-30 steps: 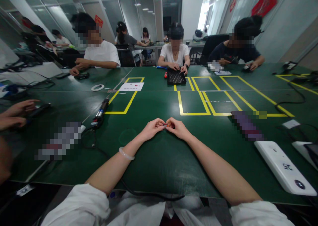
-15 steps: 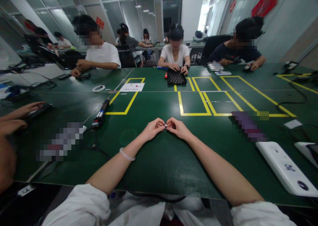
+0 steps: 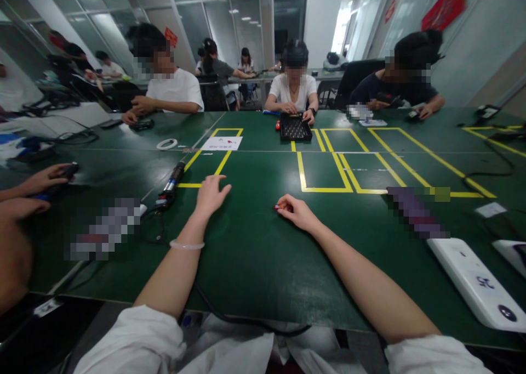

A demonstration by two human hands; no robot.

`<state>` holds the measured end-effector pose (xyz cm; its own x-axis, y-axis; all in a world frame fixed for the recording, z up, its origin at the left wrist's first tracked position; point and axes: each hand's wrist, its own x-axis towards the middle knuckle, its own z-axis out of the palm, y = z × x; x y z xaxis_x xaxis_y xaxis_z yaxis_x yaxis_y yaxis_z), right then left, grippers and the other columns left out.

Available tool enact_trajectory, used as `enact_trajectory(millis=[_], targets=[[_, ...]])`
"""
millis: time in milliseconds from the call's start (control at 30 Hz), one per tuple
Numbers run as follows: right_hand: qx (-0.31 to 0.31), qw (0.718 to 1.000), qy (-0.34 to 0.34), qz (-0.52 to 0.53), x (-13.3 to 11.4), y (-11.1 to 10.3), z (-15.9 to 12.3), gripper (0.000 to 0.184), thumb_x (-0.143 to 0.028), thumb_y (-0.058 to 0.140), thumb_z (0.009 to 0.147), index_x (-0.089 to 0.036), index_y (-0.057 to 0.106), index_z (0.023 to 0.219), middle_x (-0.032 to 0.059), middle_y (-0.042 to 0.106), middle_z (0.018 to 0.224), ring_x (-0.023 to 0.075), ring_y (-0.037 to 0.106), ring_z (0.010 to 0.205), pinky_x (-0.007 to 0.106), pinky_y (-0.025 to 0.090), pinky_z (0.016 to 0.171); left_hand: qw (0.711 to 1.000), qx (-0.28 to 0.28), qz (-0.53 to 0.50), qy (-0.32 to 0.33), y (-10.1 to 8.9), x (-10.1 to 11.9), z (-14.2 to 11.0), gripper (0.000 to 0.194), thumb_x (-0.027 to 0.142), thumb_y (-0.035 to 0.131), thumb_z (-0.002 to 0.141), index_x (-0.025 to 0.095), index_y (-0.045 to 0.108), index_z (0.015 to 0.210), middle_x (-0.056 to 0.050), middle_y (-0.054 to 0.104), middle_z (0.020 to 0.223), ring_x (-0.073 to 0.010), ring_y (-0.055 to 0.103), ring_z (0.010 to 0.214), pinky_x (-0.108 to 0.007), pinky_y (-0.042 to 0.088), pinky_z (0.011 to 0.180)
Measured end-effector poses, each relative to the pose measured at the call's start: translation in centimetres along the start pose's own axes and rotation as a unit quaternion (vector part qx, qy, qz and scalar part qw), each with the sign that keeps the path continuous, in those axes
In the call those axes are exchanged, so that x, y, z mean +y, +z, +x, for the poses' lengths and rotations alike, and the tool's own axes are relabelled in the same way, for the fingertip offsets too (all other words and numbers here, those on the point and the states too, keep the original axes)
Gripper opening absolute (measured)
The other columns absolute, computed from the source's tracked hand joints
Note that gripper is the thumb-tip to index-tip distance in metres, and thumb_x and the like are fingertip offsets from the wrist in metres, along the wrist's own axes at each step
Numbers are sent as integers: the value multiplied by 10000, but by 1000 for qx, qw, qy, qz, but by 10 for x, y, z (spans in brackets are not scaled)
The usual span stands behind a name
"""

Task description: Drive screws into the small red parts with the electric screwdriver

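Observation:
My right hand (image 3: 296,211) is closed in a pinch just above the green table (image 3: 250,264). A small red and dark piece (image 3: 279,207) sticks out at its fingertips; its kind is too small to make out. My left hand (image 3: 212,194) is stretched forward over the table with its fingers apart, and I see nothing in it. It lies beside the end of a yellow tape outline (image 3: 189,185). To its left rests a black and silver cylindrical tool (image 3: 171,183) with a cable, much like an electric screwdriver.
White power bank-like device (image 3: 472,286) lies at right. White paper (image 3: 222,143) and a white ring (image 3: 166,144) are farther off. Across the table, a person works at a black tray (image 3: 296,131). Another person's hands (image 3: 45,182) hold a dark item at left.
My left hand has parted from my right, moving left and forward, and its fingers have opened. My right hand stays in place, still pinching the small piece. The view has shifted slightly.

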<state>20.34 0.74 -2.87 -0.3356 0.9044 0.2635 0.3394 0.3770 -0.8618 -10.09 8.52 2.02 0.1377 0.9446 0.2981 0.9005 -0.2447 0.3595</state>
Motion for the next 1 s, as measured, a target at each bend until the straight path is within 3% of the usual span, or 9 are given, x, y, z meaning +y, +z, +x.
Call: enact_trajectory(millis=[67,133,233,300,533,1000], targets=[[-1,1000,4,0,1,0,0,176,-289,591,843,-176,568,977,-9,577,762,114,513,650,228,399,621,986,73,105,-106,-14,-34,1,526,406,537,850,117,495,1288,-196,456,1367,-362,426,1254,-501,347,1034],[-2,1000,5,-1,2,1,1,179,-295,595,841,-178,569,973,-10,576,757,115,513,650,229,398,618,960,99,159,-208,-25,-63,-2,587,415,558,834,81,459,1307,-238,417,1395,-407,392,1277,-528,337,1030],[-4,1000,3,-1,3,1,1,182,-302,594,843,-181,572,977,-7,582,763,117,515,651,234,401,620,931,65,175,-312,-33,-93,-10,644,431,581,810,48,434,1307,-282,445,1353,-433,419,1256,-534,362,1003],[-4,1000,1,2,4,1,1,184,-305,593,845,-182,575,980,-4,587,769,119,518,656,236,403,623,924,31,173,-338,-36,-102,-11,643,426,584,798,52,443,1303,-285,475,1316,-431,463,1221,-529,400,971],[-3,1000,2,0,2,1,1,185,-304,593,847,-180,578,983,-6,589,763,118,513,651,236,398,621,931,-26,153,-330,-42,-97,-7,683,451,634,729,120,462,1301,-243,507,1296,-420,504,1189,-532,469,913],[-6,1000,-2,-12,1,2,1,164,-280,587,844,-181,581,975,-13,583,749,111,513,627,232,396,610,952,-34,161,-260,-26,-65,-6,649,514,608,739,122,492,1243,-216,522,1255,-383,575,1107,-479,495,871]])
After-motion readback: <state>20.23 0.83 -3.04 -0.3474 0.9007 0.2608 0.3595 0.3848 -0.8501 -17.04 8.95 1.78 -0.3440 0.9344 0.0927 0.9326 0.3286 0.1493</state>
